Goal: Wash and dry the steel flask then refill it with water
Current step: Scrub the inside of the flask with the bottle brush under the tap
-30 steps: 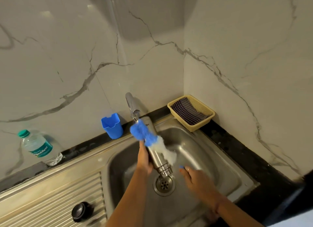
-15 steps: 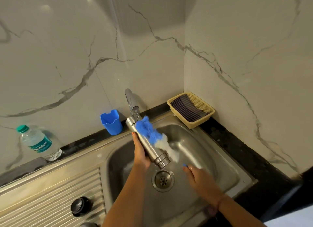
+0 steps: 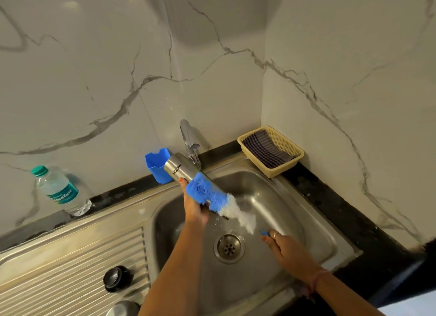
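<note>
Over the steel sink (image 3: 313, 223), the left hand (image 3: 194, 204) grips the steel flask (image 3: 182, 171), which is tilted with its base up toward the tap (image 3: 190, 141). The right hand (image 3: 286, 249) holds the blue handle of a bottle brush (image 3: 219, 201), whose blue and white bristles lie against the flask's side. A blue cup (image 3: 157, 164), a plastic water bottle (image 3: 60, 191) and a basket (image 3: 286, 168) holding a checked cloth (image 3: 265, 148) stand along the counter.

The flask (image 3: 181, 171) is showing "MILTON" in black letters along its side. The bottle (image 3: 61, 191) is wearing a teal label, its script too blurred to read.
</note>
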Demonstrator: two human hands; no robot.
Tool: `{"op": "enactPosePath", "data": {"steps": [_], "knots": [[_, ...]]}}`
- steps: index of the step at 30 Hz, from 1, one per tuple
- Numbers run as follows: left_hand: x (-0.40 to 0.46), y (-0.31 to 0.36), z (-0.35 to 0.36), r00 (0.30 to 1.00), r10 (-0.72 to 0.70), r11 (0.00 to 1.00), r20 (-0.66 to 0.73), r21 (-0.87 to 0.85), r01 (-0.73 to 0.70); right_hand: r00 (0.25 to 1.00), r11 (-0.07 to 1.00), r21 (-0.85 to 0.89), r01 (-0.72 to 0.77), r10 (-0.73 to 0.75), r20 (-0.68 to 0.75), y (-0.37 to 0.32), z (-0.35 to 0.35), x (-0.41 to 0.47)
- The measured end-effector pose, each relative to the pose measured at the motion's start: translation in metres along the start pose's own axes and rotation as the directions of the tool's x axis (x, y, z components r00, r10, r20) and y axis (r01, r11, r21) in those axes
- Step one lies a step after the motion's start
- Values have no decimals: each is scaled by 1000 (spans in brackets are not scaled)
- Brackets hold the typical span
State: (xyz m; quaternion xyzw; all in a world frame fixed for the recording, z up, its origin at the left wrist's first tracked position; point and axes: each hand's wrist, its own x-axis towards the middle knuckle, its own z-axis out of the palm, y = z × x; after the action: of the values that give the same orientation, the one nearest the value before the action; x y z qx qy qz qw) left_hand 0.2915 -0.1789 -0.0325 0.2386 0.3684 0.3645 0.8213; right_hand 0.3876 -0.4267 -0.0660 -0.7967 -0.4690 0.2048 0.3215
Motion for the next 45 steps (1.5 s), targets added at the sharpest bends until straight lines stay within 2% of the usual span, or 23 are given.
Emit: {"op": "enactPosePath", "data": {"steps": [3,6,9,14,18,23,26,30,34,38,42,45], "knots": [[-5,-3,1,999,26,999,21,34,-27,996,1000,24,5,-3,-92,-18,-1,23],[-12,-5,4,1000,-9,999,10,45,9,990,999,39,-1,7,-141,-31,0,42],[-13,-2,8,1000,-28,999,-6,-19,28,994,1000,23,8,-5,-112,-24,0,31],[-9,4,4,999,-33,999,-23,-32,32,996,996,51,-67,70,-49,6,-9,-11],[-11,4,7,999,-41,997,7,-63,41,998,998,49,-38,40,-55,-10,-20,6],[-16,-1,13,993,-76,997,90,36,73,996,999,-38,17,-20,-81,-56,-30,58],[-18,-5,12,990,-110,993,88,60,105,994,999,-33,17,-20,-108,-75,-28,65],[-12,-4,0,993,-83,996,82,52,79,988,999,31,-38,42,-146,-45,-9,25],[-9,-5,-11,993,-110,991,51,78,106,990,995,53,-81,86,-108,-16,0,-3],[-17,-13,-8,982,-177,982,69,86,171,988,999,-35,-27,21,-153,-38,-7,30],[-24,-20,-6,973,-212,970,86,142,199,987,993,-89,-83,70,-142,-64,-21,70],[-20,-19,-12,974,-211,972,79,121,201,989,991,-112,-77,62,-133,-61,-25,63]]}}
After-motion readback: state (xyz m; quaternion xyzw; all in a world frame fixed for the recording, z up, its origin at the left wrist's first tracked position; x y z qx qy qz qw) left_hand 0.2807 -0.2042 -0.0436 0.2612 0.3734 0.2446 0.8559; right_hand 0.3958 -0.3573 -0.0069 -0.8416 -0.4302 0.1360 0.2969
